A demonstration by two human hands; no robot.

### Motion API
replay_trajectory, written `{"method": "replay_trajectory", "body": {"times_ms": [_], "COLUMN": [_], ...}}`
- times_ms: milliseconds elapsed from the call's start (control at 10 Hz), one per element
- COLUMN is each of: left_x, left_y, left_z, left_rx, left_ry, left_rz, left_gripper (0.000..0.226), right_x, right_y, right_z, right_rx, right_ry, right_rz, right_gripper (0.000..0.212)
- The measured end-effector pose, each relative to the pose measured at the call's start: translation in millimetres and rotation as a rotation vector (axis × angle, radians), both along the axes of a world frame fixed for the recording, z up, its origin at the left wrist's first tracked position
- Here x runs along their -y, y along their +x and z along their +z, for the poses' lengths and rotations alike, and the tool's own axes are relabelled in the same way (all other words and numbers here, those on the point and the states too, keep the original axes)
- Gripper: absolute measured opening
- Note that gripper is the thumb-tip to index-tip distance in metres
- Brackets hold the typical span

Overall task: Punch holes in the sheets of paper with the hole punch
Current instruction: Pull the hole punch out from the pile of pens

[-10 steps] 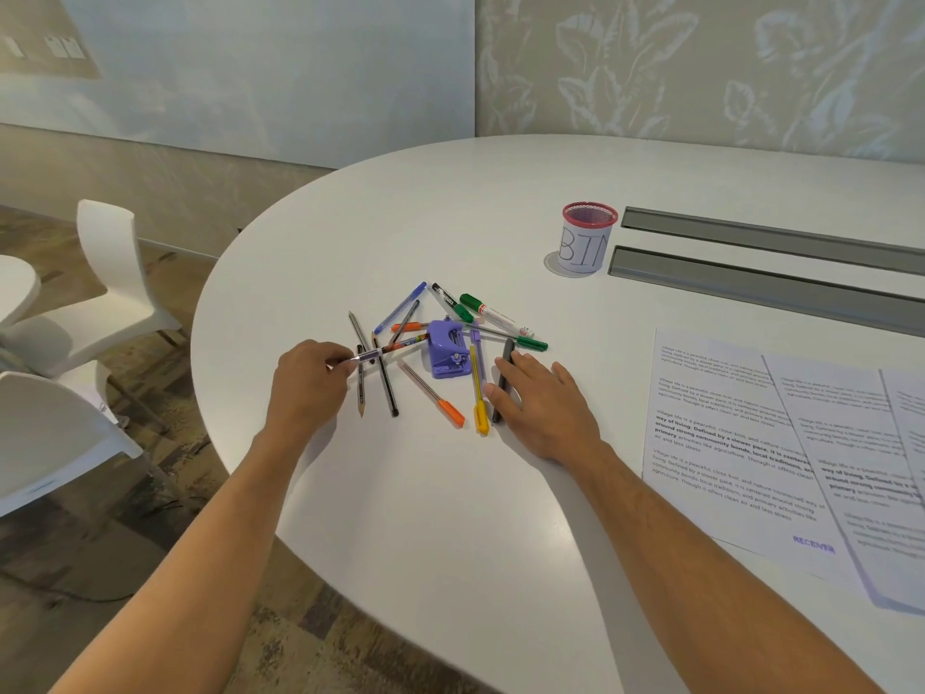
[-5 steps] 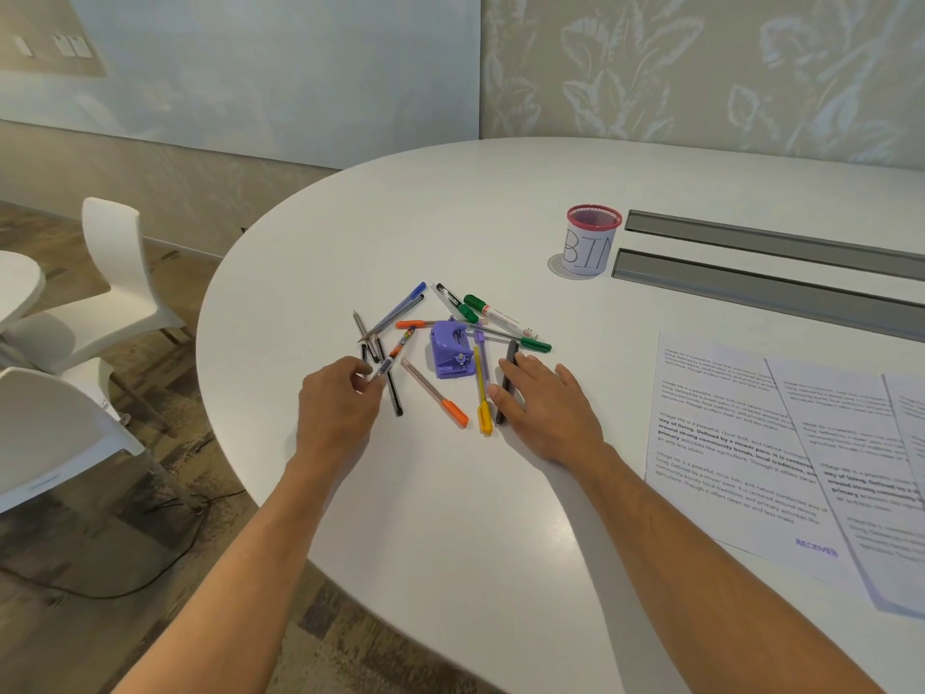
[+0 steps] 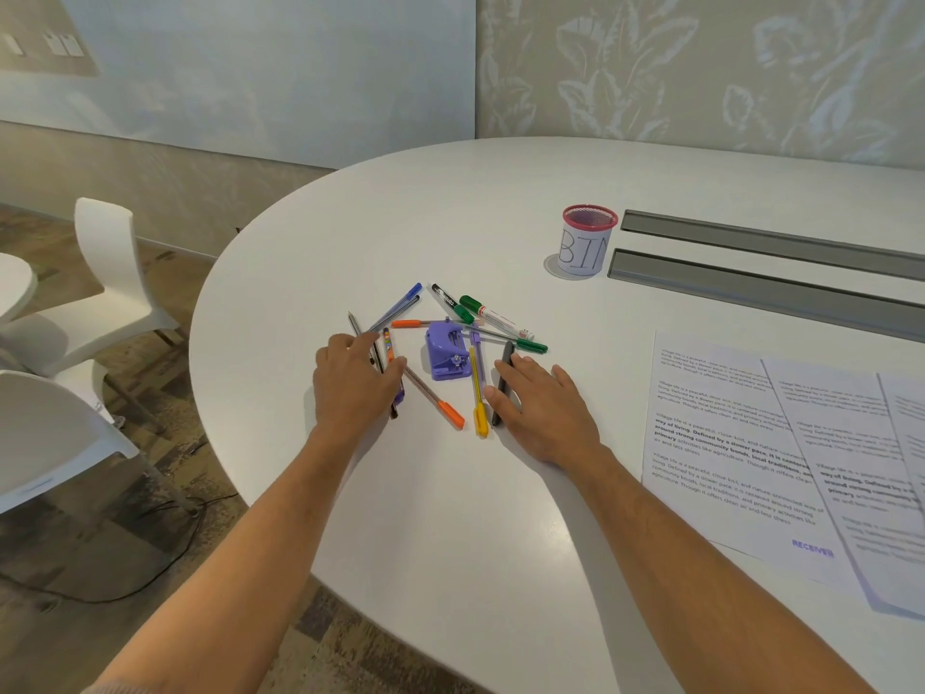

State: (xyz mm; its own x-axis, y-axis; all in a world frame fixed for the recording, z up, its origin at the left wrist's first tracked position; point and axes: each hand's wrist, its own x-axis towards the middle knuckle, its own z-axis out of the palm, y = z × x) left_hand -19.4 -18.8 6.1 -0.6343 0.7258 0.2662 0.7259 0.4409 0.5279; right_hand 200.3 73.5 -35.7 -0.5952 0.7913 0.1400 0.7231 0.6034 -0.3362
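The purple hole punch (image 3: 449,349) sits among scattered pens (image 3: 434,395) on the white table (image 3: 490,518). The left hand (image 3: 356,380) lies spread over several pens, perhaps pinching one; the right hand (image 3: 539,405) rests flat, fingers open, beside a black pen (image 3: 502,383), with the printed sheets (image 3: 781,443) well apart to its right

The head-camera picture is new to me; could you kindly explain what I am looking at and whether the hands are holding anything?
There is no machine here: a person wears a wide-angle camera on the head, so you look down along both bare arms. The left hand lies spread over a few pens, and the right hand lies flat with its fingers on a black pen; neither plainly grips anything. Between them on the white table sits a purple hole punch amid scattered pens and markers. Printed sheets of paper lie to the right, not yet at the punch. Farther back stands a cup with lettering on its side.
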Motion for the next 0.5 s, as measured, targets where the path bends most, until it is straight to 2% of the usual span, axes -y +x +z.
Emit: {"method": "replay_trajectory", "body": {"times_ms": [200, 500], "left_x": [-13.1, -19.7], "left_y": [5.1, 8.5], "left_z": [-4.5, -6.4], "left_rx": [0.009, 0.033], "left_ry": [-0.021, 0.037], "left_rz": [-0.057, -0.07], "left_gripper": [0.025, 0.023], "right_x": [-0.2, -0.1], "right_y": [0.3, 0.1], "right_z": [-0.5, 0.0], "right_rx": [-0.006, -0.022], "right_ry": [0.006, 0.005], "right_rz": [-0.002, 0.001], "right_gripper": [0.062, 0.062]}}
